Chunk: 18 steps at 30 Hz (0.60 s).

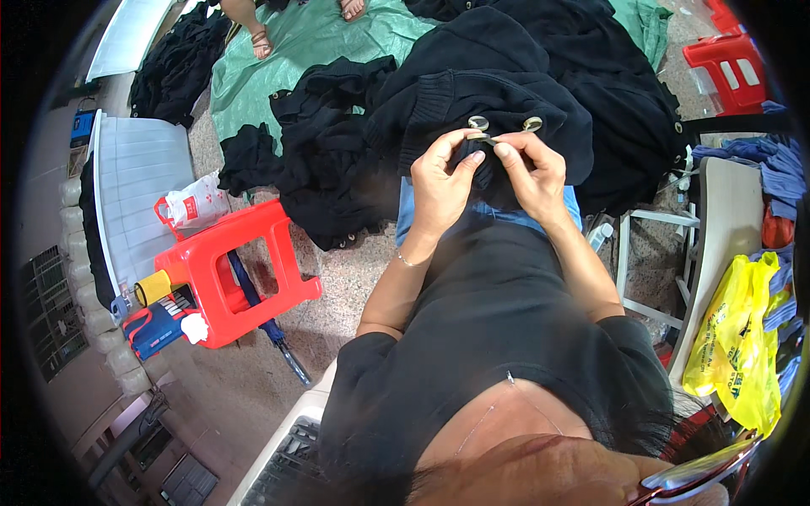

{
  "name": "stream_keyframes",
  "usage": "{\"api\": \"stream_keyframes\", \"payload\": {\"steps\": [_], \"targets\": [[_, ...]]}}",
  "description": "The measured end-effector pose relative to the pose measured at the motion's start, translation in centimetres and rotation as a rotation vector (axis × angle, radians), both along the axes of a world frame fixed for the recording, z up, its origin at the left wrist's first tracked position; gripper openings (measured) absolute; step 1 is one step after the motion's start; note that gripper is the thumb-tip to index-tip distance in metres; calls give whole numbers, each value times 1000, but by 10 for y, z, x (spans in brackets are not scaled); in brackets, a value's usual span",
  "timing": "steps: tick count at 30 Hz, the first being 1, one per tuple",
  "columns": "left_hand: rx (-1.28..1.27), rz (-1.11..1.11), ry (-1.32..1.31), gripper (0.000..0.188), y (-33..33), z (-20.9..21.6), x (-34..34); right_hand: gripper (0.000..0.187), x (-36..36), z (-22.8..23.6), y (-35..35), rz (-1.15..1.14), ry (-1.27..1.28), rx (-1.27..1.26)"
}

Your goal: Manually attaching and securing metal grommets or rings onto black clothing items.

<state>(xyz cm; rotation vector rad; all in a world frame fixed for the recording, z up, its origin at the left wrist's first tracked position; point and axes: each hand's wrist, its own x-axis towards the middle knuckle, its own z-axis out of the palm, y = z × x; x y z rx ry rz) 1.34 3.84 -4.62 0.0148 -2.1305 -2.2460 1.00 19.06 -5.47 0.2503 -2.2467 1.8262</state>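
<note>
A black knit garment (506, 101) with a ribbed band lies across my lap, over blue jeans. My left hand (443, 181) pinches a round button (478, 137) at the garment's edge between thumb and index finger. Close against that button's right side, my right hand (536, 177) is closed in a pinch; what sits between its fingertips is too small to make out. Two more large, shiny, light-rimmed buttons show just beyond my fingers: one button (478, 122) above the pinched one, and another button (531, 124) above my right hand.
More black garments (329, 143) lie heaped beyond my knees, partly on a green sheet (316, 46). At left is a red plastic stool (240, 274) with a yellow roll (152, 288). To the right are a table edge (717, 228) and a yellow bag (734, 337). Another person's feet (261, 44) show at the top.
</note>
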Motion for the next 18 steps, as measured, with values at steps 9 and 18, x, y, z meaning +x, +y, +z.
{"api": "stream_keyframes", "payload": {"steps": [9,18], "targets": [[-301,-348,381,35,26,17,16,19,-11,34,35,-277,8,-364],[-400,-196,405,16,-8,28,10,19,-14,80,68,-208,116,124]]}}
